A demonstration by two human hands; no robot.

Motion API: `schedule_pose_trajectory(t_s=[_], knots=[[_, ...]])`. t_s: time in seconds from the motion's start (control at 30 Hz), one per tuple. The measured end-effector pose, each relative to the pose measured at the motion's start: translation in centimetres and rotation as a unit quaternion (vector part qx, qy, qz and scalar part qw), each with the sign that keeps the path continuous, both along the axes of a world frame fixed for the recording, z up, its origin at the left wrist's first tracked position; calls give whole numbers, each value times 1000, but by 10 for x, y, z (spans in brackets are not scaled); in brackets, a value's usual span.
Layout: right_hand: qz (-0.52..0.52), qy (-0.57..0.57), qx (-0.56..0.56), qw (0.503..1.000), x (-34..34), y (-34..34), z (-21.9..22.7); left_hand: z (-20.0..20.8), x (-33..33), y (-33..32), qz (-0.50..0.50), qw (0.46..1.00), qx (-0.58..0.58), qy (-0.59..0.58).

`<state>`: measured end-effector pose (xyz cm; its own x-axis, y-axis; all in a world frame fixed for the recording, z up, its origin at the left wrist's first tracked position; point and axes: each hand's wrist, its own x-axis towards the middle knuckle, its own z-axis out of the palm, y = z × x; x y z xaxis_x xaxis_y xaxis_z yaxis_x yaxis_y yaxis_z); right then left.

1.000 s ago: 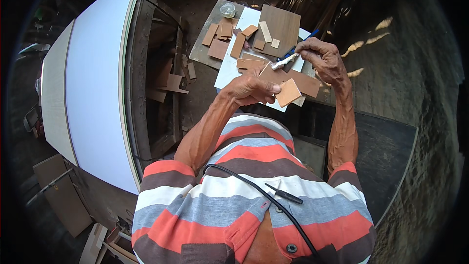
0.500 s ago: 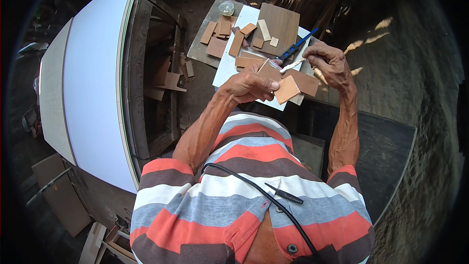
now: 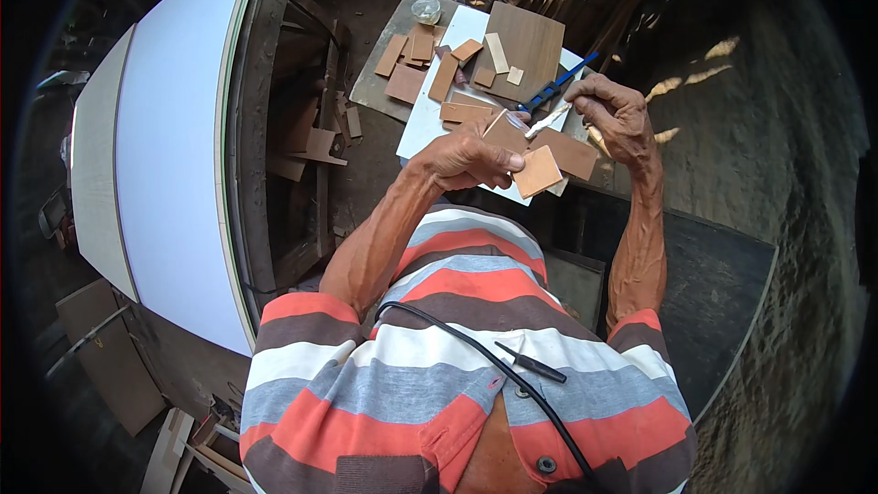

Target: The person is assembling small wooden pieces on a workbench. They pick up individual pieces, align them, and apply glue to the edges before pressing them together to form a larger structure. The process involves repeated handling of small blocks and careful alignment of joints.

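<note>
My left hand point(image 3: 468, 157) pinches a small square wooden piece point(image 3: 538, 171) between thumb and fingers, its tan face upward. My right hand point(image 3: 615, 117) is closed on the upper end of a slim whitish stick point(image 3: 547, 122), whose lower end hangs near a small clear round container point(image 3: 518, 120). The stick's tip stays apart from the square piece. Under my hands, brown wooden pieces point(image 3: 565, 154) lie on a white board point(image 3: 419, 133). A blue and black tool point(image 3: 556, 84) rests just beyond the stick; its exact kind is unclear.
Several small wooden blocks point(image 3: 404, 82) are spread over the far left of the work surface, near a clear plastic cup point(image 3: 425, 9). A larger brown panel point(image 3: 526, 37) lies at the back. Tall white sheets point(image 3: 174, 146) stand at my left, and a dark panel point(image 3: 713, 284) is at my right.
Both hands keep their grips and have barely moved. The whole view has shifted slightly.
</note>
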<state>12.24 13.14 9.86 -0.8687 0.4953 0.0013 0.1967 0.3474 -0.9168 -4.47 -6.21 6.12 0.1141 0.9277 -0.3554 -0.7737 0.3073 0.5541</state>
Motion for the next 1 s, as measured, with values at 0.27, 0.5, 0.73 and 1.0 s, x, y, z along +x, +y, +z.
schedule_pose_trajectory(t_s=[0.27,0.5,0.73,1.0], knots=[[-7,44,22,999,-24,-6,-5,0,-3,-2,-49,999,-12,-16],[-36,52,-1,998,-29,-6,-6,5,0,-4,-17,1000,3,-6],[2,24,21,1000,-21,-5,-5,-5,-5,-5,-2,1000,11,-13],[-22,33,-31,999,-5,-2,-2,-16,-11,-6,24,1000,8,-5]])
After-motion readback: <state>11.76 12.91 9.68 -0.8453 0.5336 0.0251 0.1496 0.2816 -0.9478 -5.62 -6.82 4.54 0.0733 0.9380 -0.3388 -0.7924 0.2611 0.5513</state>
